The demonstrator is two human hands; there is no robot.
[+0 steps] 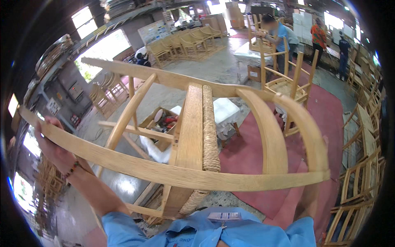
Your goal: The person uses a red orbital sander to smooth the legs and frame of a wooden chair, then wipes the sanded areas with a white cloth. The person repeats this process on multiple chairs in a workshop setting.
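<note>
A pale wooden chair (164, 175) with a woven cord seat edge (210, 136) is held up on its side in front of my chest. At the left, my left hand (53, 142) is closed round the lower end of a long chair leg, its fingers partly behind the wood. A beaded bracelet sits on that wrist. My right forearm reaches up behind the curved backrest slats (269, 136) at the right. Most of my right hand (303, 166) is hidden by the top of the chair back, which it holds.
Beyond the chair, an open carton (158, 119) holds tools, beside a white-covered stool (224, 112). Another wooden chair (284, 84) stands raised at the right, near a person in blue (282, 37). Red matting (247, 160) covers part of the floor. Chair frames (358, 185) line the right side.
</note>
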